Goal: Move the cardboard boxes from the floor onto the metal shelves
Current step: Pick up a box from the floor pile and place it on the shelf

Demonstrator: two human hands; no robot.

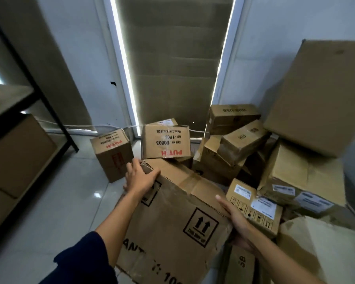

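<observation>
Left hand (140, 177): fingers curled over far-left top corner of large box (172, 218).
Right hand (237, 220): flat against large box's right edge.
Large box: near centre, closed.
PUTIH boxes (165, 143): two, beyond it, closed.
Shelf (10, 95): far left, box (16, 158) beneath.

pale walls (70, 48) | glossy tiled floor (55, 201) | blind-covered window (172, 58), edges glowing

I see both arms stretched forward and down. My left hand (140, 177) lies palm-down, fingers curled over a top corner of the big cardboard box (172, 218). My right hand (237, 220) presses flat on its right edge, fingers extended. Dark sleeve on left forearm.
</observation>
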